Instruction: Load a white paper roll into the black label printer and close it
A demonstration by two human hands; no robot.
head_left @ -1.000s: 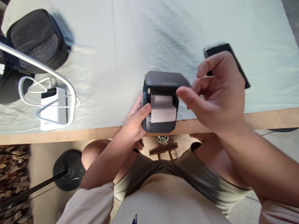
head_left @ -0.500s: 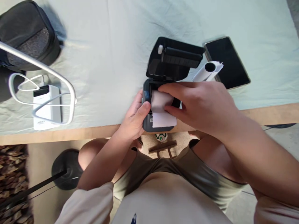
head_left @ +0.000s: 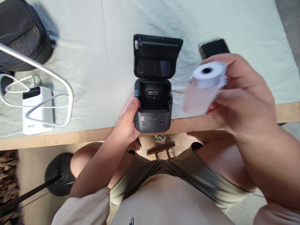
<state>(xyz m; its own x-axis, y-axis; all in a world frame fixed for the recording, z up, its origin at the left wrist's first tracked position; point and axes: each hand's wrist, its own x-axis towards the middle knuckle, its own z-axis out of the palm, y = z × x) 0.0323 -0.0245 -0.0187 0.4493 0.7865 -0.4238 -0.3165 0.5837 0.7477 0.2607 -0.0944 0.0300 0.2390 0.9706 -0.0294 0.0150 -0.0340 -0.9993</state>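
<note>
My left hand (head_left: 127, 120) grips the left side of a small dark grey label printer (head_left: 153, 120), thumb on its edge, at the table's front edge. The printer's black lid (head_left: 154, 56) stands raised, and the inside of its paper compartment (head_left: 153, 97) shows, with a small printed label on its wall. To the right, my right hand (head_left: 243, 97) is closed round a white paper roll (head_left: 208, 76), held above the table. A loose strip of paper hangs from the roll, blurred by motion. Behind this hand, a dark-screened smartphone (head_left: 214, 49) is partly hidden.
A pale green cloth (head_left: 93, 68) covers the table, whose wooden front edge (head_left: 70, 136) shows. At left lie a white power bank (head_left: 37, 109) with a white cable and a black zipped case (head_left: 23, 37). A white curved bar (head_left: 47, 67) crosses above them.
My right hand has lifted the paper roll out of the printer and moved right with it. The second roll beside the phone no longer shows. My left hand still holds the printer.
</note>
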